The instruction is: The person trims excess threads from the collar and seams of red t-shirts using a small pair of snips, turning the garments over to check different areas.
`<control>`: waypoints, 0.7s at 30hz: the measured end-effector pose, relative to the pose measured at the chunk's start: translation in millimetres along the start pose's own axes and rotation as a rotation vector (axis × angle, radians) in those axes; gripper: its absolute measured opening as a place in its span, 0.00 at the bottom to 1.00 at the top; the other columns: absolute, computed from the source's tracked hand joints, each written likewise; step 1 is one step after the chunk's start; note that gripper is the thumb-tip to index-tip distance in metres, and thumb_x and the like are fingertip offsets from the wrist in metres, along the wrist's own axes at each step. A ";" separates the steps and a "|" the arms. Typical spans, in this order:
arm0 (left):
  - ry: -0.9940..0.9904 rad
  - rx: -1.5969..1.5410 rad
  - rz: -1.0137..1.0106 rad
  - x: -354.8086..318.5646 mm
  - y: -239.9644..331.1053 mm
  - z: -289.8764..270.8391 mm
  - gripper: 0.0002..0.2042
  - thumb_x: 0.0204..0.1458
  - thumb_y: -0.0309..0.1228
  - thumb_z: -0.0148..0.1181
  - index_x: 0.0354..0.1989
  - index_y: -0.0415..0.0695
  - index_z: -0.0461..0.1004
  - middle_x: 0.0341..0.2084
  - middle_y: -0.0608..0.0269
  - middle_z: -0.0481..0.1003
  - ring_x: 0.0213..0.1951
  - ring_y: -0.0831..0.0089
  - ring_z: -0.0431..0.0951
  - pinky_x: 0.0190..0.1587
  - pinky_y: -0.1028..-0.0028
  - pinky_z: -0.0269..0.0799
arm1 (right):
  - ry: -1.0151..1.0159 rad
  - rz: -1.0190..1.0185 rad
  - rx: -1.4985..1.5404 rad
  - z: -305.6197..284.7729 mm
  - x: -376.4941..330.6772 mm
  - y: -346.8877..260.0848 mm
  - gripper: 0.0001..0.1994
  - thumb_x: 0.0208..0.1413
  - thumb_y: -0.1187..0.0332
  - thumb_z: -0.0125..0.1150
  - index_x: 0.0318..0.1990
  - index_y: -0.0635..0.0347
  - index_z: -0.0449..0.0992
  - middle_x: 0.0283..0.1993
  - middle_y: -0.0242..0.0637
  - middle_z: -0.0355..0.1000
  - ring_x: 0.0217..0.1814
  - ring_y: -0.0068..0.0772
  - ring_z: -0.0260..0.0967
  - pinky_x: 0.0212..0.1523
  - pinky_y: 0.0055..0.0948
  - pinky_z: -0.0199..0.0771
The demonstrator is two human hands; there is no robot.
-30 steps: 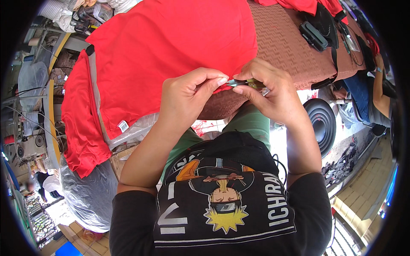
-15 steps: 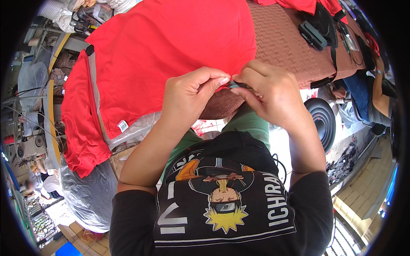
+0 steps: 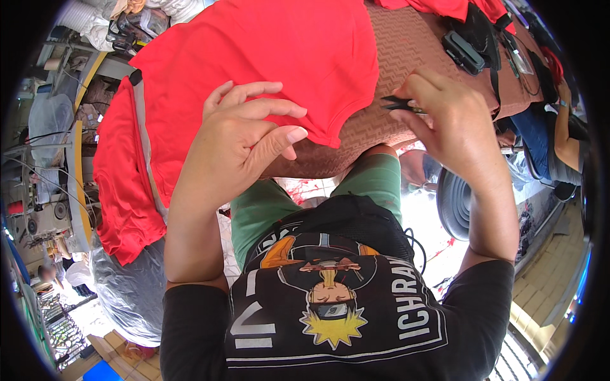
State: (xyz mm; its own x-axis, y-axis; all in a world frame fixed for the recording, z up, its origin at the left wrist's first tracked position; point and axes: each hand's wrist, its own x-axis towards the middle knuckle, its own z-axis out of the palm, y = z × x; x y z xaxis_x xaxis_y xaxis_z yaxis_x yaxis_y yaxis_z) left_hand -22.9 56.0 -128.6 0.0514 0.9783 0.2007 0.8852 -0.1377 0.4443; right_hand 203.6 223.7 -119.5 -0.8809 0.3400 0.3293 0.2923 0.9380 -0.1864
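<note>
A red garment (image 3: pixel 273 57) lies spread over the brown padded table (image 3: pixel 406 47), its near corner hanging at the table's front edge. Above its near side is my left hand (image 3: pixel 244 130), fingers apart and holding nothing. My right hand (image 3: pixel 448 120), off to the right over the brown cover, grips small dark thread snips (image 3: pixel 395 101); their blades point left and stand slightly apart. The rest of the snips is hidden in my fingers.
More red fabric (image 3: pixel 124 190) hangs at the table's left, above a grey plastic-covered bundle (image 3: pixel 130 289). A black case (image 3: pixel 464 54) lies at the far right. Near my right forearm is a round black ribbed seat (image 3: pixel 454 203). Someone's arm (image 3: pixel 564 136) shows at the right edge.
My hands have moved apart. The left let go of the garment's edge and opened, moving left; the right went right with the snips. The garment's near corner now lies loose.
</note>
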 end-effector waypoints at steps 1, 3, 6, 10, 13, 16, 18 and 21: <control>0.002 -0.055 0.006 0.1 -1.5 3.7 0.09 0.48 0.37 0.64 0.25 0.45 0.80 0.43 0.66 0.78 0.56 0.61 0.68 0.61 0.58 0.52 | -0.019 0.042 0.002 -5.5 0.5 2.6 0.10 0.46 0.70 0.65 0.33 0.61 0.71 0.32 0.39 0.69 0.33 0.47 0.71 0.30 0.39 0.69; 0.006 -0.164 0.019 2.1 -2.9 17.6 0.08 0.48 0.36 0.64 0.30 0.45 0.80 0.42 0.65 0.78 0.55 0.63 0.69 0.60 0.61 0.54 | -0.021 0.081 -0.006 -11.2 -0.8 18.1 0.11 0.47 0.72 0.65 0.37 0.63 0.71 0.35 0.40 0.71 0.35 0.41 0.74 0.32 0.34 0.71; 0.033 0.066 0.072 7.9 7.0 54.2 0.09 0.47 0.34 0.64 0.36 0.46 0.79 0.38 0.65 0.79 0.53 0.65 0.71 0.57 0.65 0.58 | 0.021 0.254 0.094 -18.7 -5.3 53.5 0.12 0.49 0.72 0.64 0.40 0.62 0.71 0.36 0.39 0.72 0.33 0.31 0.73 0.34 0.26 0.71; -0.047 0.000 -0.127 19.6 -20.0 91.0 0.15 0.48 0.30 0.65 0.45 0.47 0.76 0.38 0.66 0.78 0.44 0.73 0.75 0.49 0.71 0.67 | 0.084 0.315 0.449 -7.8 -18.4 65.6 0.12 0.50 0.74 0.66 0.40 0.63 0.71 0.36 0.26 0.71 0.36 0.16 0.65 0.38 0.18 0.66; 0.087 -0.478 -0.415 26.4 -30.0 83.4 0.17 0.53 0.23 0.59 0.52 0.46 0.72 0.40 0.69 0.76 0.37 0.85 0.74 0.41 0.79 0.70 | -0.005 0.317 0.686 22.8 -16.3 48.4 0.11 0.45 0.74 0.71 0.35 0.61 0.75 0.32 0.23 0.70 0.33 0.12 0.64 0.34 0.14 0.64; 0.224 -0.791 -0.423 30.8 -28.4 76.7 0.13 0.51 0.27 0.62 0.47 0.46 0.76 0.30 0.71 0.75 0.30 0.85 0.71 0.35 0.80 0.69 | -0.006 0.315 0.828 63.4 -2.1 16.8 0.09 0.47 0.75 0.70 0.37 0.62 0.77 0.29 0.26 0.73 0.30 0.14 0.66 0.32 0.17 0.67; 0.214 -0.821 -0.393 30.0 -25.2 70.7 0.13 0.51 0.26 0.62 0.46 0.45 0.76 0.29 0.73 0.73 0.30 0.86 0.70 0.34 0.82 0.68 | -0.065 0.400 0.775 70.2 10.7 -4.8 0.10 0.48 0.76 0.69 0.38 0.63 0.77 0.28 0.27 0.73 0.30 0.14 0.67 0.32 0.17 0.69; 0.216 -0.881 -0.332 33.5 -22.7 65.7 0.11 0.51 0.26 0.62 0.43 0.44 0.75 0.28 0.74 0.73 0.29 0.87 0.69 0.32 0.82 0.67 | 0.210 0.283 0.867 109.2 17.3 -5.6 0.08 0.48 0.77 0.68 0.37 0.65 0.77 0.26 0.27 0.72 0.28 0.14 0.66 0.31 0.18 0.68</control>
State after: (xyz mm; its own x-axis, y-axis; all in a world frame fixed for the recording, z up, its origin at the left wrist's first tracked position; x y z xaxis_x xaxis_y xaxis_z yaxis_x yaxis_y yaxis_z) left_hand -10.9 102.0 -189.3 -0.3035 0.9507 0.0639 0.1700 -0.0119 0.9854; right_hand 146.1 216.9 -213.8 -0.7092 0.6329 0.3106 0.0318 0.4688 -0.8827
